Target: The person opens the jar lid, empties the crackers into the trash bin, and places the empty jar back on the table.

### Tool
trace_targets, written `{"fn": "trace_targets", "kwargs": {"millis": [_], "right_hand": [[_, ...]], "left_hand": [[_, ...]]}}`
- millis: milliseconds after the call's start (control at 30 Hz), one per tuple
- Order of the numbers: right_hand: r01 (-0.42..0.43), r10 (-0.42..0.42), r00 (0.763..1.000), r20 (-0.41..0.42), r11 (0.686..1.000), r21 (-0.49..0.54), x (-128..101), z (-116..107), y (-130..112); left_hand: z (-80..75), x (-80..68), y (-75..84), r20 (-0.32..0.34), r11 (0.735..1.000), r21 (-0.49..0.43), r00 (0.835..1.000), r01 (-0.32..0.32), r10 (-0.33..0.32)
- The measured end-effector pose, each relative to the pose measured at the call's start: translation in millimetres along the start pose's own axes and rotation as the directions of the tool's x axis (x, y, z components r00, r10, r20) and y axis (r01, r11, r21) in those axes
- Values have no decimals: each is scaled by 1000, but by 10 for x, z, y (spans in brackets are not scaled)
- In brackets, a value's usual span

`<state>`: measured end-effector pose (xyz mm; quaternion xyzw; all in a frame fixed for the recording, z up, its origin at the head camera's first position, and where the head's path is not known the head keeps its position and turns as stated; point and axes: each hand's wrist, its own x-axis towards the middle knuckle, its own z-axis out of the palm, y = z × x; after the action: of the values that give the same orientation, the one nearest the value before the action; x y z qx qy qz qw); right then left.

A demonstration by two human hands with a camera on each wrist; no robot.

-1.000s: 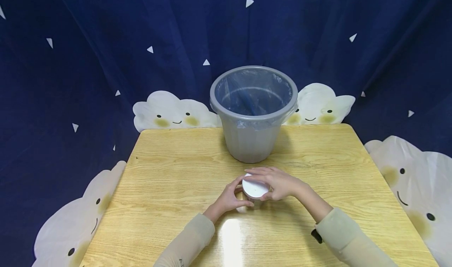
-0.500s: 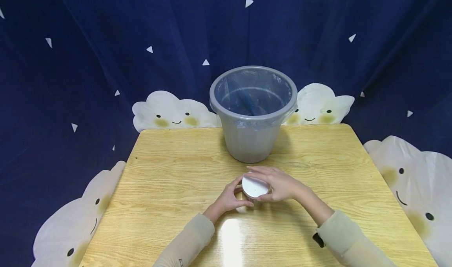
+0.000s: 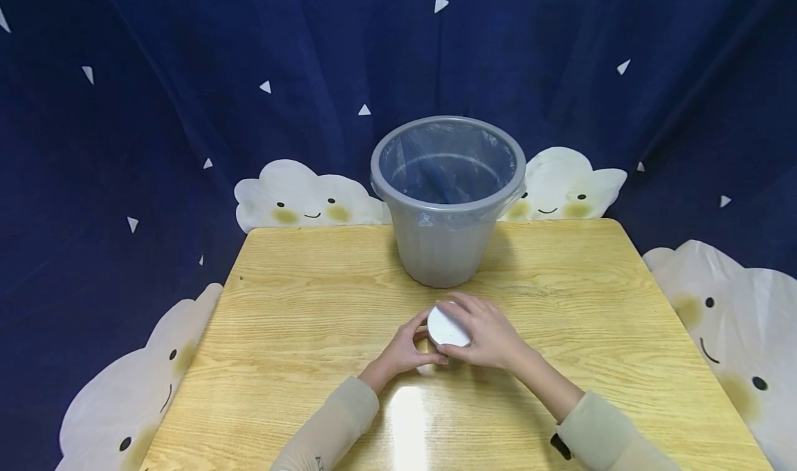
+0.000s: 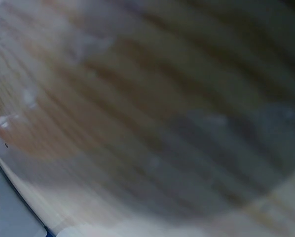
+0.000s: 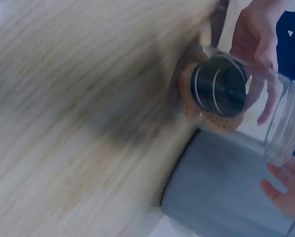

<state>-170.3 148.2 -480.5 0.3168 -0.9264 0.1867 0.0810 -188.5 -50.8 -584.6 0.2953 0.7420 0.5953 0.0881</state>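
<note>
A clear jar [image 5: 256,116] with a round white lid [image 3: 447,327] stands on the table in front of a grey bin. Inside the jar, the right wrist view shows a dark round item with white lines [image 5: 219,86] and a tan, dotted, biscuit-like piece [image 5: 224,122]. My left hand [image 3: 401,350] holds the jar's side, fingers behind it and thumb in front. From the right, my right hand [image 3: 492,336] grips the lid's rim, thumb at the near edge and fingers at the far edge. The left wrist view is mostly blurred wood grain and shadow.
The grey bin [image 3: 445,250], lined with a clear bag, stands at the table's back middle. A wooden table [image 3: 311,284] spreads around the hands. Behind hangs a dark blue curtain [image 3: 299,56] with white triangles; smiling cloud shapes [image 3: 311,194] border the table.
My right hand has turned around the lid: its thumb slid left along the near rim while its fingers shifted slightly right at the far side. The left hand and jar have stayed put.
</note>
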Motion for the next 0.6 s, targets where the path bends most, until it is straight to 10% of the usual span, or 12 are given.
{"fn": "trace_targets", "kwargs": {"millis": [367,600], "right_hand": [[-129,121,984,-135,990,-50,-14,126,-96],[-171,164,975,-153,984,-40,-27,172,-120]], "left_hand": [[2,0,24,-3,998,33,998,60,-60],[-65,-20,375,23,998,33,999,47,-47]]}}
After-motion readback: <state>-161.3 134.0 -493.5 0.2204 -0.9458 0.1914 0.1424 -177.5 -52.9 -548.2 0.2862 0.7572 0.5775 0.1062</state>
